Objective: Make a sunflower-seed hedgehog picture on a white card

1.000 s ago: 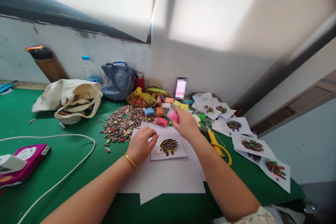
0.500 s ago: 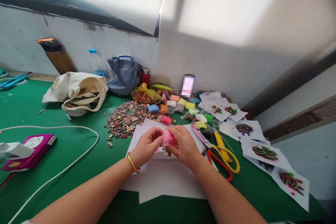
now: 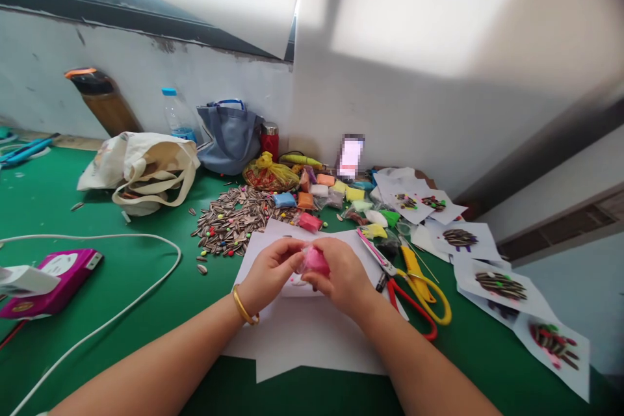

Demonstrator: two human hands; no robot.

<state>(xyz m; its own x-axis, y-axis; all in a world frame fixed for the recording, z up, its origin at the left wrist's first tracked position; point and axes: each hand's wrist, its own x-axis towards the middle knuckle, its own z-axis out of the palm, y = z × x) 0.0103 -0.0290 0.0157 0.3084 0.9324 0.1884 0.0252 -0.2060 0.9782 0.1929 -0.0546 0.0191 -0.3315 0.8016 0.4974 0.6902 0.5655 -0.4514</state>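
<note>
Head view: left hand [image 3: 273, 273] and right hand [image 3: 345, 276], fingers curled in, pinch a rounded pink plastic-wrapped lump [image 3: 317, 262] toward the green tabletop's [image 3: 121, 279] near edge; probably light, soft, best held by its wrapper.

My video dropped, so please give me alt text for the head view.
The left hand and right hand hold a pink packet over white paper on a green table. Seeds lie beyond, to the left; scissors and pictures lie to the right.

Packet [image 3: 316, 261] above paper [image 3: 316, 335], scissors [image 3: 390, 268] right.
</note>
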